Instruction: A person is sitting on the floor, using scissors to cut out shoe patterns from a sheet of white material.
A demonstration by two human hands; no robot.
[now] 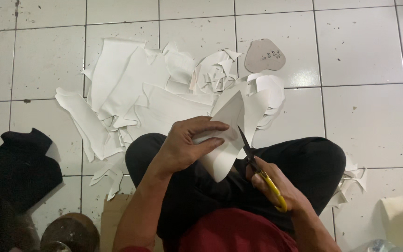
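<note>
My left hand [187, 144] grips a white sheet piece [227, 140], held up over my lap with its point toward the floor pile. My right hand [276, 186] holds yellow-handled scissors [257, 165]; the dark blades are partly apart and bite into the right edge of the sheet. Both hands are above my crossed legs in black trousers [304, 163].
A pile of white offcuts [136, 93] covers the white tiled floor [364, 60] ahead. A grey rounded template [264, 56] lies at the pile's far right. Dark cloth [19, 163] sits at left, brown cardboard [115, 210] near my left elbow, and scraps [350, 184] beside my right knee.
</note>
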